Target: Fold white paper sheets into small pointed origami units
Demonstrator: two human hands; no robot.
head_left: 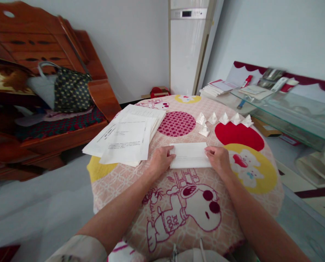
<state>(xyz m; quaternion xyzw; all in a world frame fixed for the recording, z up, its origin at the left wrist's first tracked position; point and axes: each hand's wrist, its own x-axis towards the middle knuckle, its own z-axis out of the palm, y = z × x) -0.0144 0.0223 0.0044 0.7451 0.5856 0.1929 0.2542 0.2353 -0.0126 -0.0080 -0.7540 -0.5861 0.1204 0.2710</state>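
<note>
In the head view, a flat white rectangle of folded paper [190, 156] lies on the round, cloth-covered counter [112, 189], and all places here are given from it. The left hand [162, 160] pinches its left edge, thumb and fingers closed narrowly on the paper. The right hand [218, 159] grips its right edge near the far corner, fingertips drawn together on it. The rectangle is flat, with faint printed lines on its upper face; it has clearly been creased, but it has no raised or pointed form, so this piece looks to be at an early stage.

Beyond the rectangle and mostly to its right stand six small, pointed white folded-paper pieces [224, 118]: five in a loose row, and one on the near side of the row's left end. Their peaked shapes look complete, so, judging by them, six pieces are done and the rectangle is the one in work, with most of its shaping left.

To the left of the rectangle and a little beyond it, a spread stack of white printed paper sheets [129, 134] lies flat and unfolded. If those sheets are meant for the same folding, much material remains; how many there are cannot be told.
</note>
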